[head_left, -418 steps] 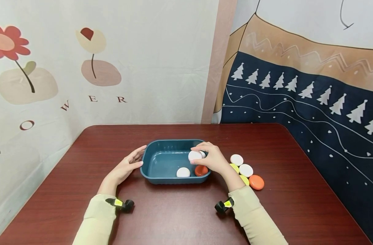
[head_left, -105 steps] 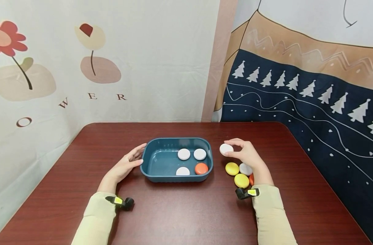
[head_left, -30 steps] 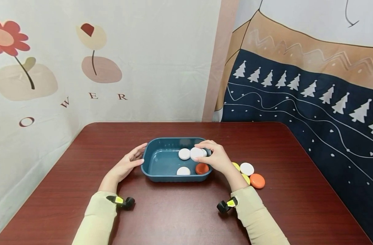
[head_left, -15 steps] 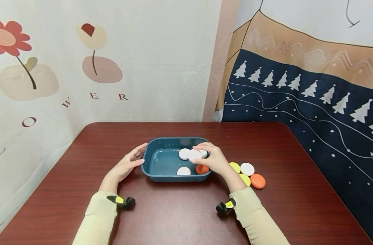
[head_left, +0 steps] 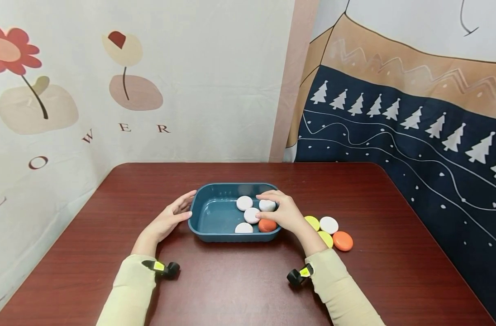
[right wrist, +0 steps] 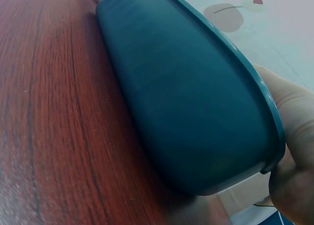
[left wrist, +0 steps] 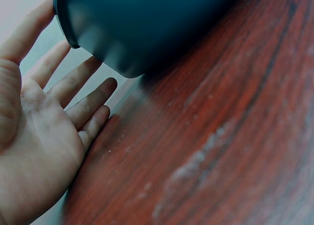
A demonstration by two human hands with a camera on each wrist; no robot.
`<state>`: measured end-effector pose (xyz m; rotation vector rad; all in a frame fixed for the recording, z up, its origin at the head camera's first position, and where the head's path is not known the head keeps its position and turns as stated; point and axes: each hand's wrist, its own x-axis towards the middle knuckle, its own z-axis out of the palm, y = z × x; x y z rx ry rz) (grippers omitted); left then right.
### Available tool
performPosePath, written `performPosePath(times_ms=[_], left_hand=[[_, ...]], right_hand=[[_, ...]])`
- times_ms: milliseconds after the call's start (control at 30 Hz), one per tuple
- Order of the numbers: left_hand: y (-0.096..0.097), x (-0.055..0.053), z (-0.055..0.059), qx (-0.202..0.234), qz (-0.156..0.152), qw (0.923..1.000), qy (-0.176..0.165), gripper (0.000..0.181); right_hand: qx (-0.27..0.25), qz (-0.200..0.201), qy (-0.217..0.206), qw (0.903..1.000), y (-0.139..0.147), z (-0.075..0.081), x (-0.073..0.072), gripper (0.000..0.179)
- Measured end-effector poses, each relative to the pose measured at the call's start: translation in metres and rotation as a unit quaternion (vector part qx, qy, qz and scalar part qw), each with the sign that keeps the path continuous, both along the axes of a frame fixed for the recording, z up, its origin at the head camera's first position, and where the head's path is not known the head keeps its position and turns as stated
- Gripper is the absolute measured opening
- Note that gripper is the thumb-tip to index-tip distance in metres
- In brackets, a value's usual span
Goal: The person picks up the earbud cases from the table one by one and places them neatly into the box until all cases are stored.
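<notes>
A blue-green rectangular tray (head_left: pixel 215 237) sits mid-table, holding several white discs (head_left: pixel 244 203) and one orange disc (head_left: pixel 267 225). One white disc (head_left: pixel 252 215) lies among them just by my right thumb tip. My right hand (head_left: pixel 288 212) reaches over the tray's right rim, thumb and fingers spread apart with nothing pinched. At the tray's left end, my left hand (head_left: pixel 165 222) rests its thumb and fingers against the rim. The left wrist view shows its fingers (left wrist: pixel 73 83) extended along the tray wall. In the right wrist view the tray's side hides the discs.
Right of the tray, two yellow discs (head_left: pixel 326 238), a white disc (head_left: pixel 329 225) and an orange disc (head_left: pixel 343 241) lie grouped on the dark red table (head_left: pixel 231 280). Printed cloths (head_left: pixel 215 90) hang behind the table.
Over the last seconds my right hand has carried a white disc from the right-hand group into the tray. Since half a second ago it has let the disc go. My left hand stays put.
</notes>
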<state>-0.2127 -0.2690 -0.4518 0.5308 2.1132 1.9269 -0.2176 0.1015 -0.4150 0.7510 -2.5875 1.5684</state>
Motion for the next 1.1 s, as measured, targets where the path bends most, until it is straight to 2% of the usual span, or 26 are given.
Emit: performPosePath(times_ms=[233,567,933,1100], left_hand=[[0.0,0.0,-0.001,0.004,-0.002,1.0,0.005,0.065],[0.001,0.0,-0.002,0.01,-0.005,0.9998,0.014,0.064],[0.001,0.0,-0.002,0.009,-0.004,0.9999,0.014,0.064],[0.001,0.0,-0.002,0.011,-0.004,0.9998,0.014,0.064]], right_hand=[[0.011,0.0,0.002,0.9999,0.002,0.006,0.001,0.056],[-0.014,0.013,0.015,0.9997,0.005,0.014,0.003,0.058],[-0.029,-0.007,-0.001,0.9996,0.01,0.028,0.011,0.06],[-0.042,0.0,0.024,0.9988,0.015,0.029,0.014,0.06]])
